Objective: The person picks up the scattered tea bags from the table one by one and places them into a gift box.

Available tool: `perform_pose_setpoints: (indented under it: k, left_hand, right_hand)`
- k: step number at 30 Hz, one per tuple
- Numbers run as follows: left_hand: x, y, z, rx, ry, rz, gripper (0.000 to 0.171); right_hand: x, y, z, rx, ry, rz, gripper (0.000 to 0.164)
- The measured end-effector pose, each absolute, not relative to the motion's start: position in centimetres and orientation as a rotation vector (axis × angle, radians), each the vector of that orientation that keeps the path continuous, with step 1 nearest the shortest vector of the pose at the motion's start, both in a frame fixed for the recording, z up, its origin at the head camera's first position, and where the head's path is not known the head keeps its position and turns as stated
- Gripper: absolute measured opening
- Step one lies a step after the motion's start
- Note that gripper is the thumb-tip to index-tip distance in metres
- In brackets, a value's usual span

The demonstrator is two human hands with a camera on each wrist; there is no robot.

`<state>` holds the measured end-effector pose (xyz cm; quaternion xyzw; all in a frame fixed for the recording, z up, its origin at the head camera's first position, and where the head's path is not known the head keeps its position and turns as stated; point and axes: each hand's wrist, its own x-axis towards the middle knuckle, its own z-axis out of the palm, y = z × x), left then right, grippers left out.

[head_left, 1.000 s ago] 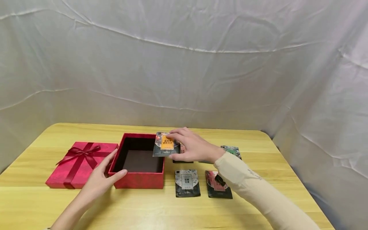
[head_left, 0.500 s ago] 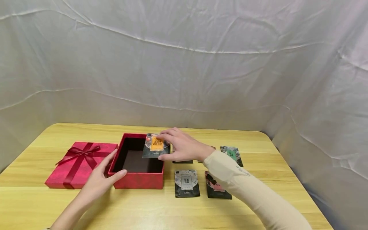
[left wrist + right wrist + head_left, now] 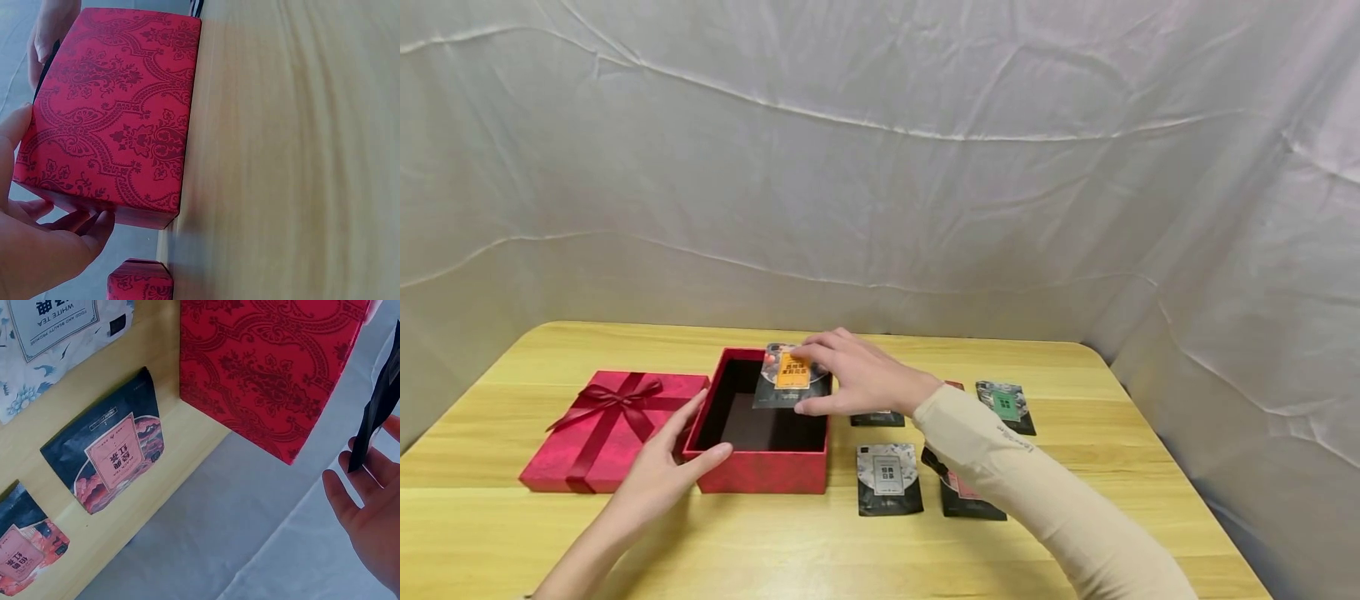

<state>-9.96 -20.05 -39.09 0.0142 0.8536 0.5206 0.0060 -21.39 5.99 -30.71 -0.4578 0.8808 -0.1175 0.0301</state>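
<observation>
A tea sachet with an orange label (image 3: 793,375) is pinched between the thumb and fingers of my right hand (image 3: 857,375), above the right part of an uncovered red gift box (image 3: 763,472). Seen from the right wrist, that sachet (image 3: 379,394) is nearly edge-on, with the right hand (image 3: 375,494) at its edge. My left hand (image 3: 662,475) holds the box by its near left corner. In the left wrist view the left hand (image 3: 47,250) has its thumb near the rim and its fingers bent against the side wall. The box's dark inside shows bare floor.
The red lid with a ribbon bow (image 3: 617,429) lies left of the box. To the right are a white-label tea sachet (image 3: 889,481), a pink-label sachet (image 3: 970,500) partly under the sleeve, and a green-label sachet (image 3: 1006,408). More sachets (image 3: 22,550) lie behind, partly hidden by the right arm.
My right hand has carried the orange-label sachet leftward, from the box's right edge to over its opening. The left hand and the box have stayed in place.
</observation>
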Motion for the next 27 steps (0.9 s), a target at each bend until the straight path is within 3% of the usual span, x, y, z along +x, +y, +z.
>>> perform_pose_setpoints:
  k: [27]
  left_hand:
    - [-10.0,-20.1,-39.1,0.063,2.673,1.643,0.082]
  right_hand:
    - [-21.2,4.4,-31.9,-1.423,2.72,-0.298,0.072]
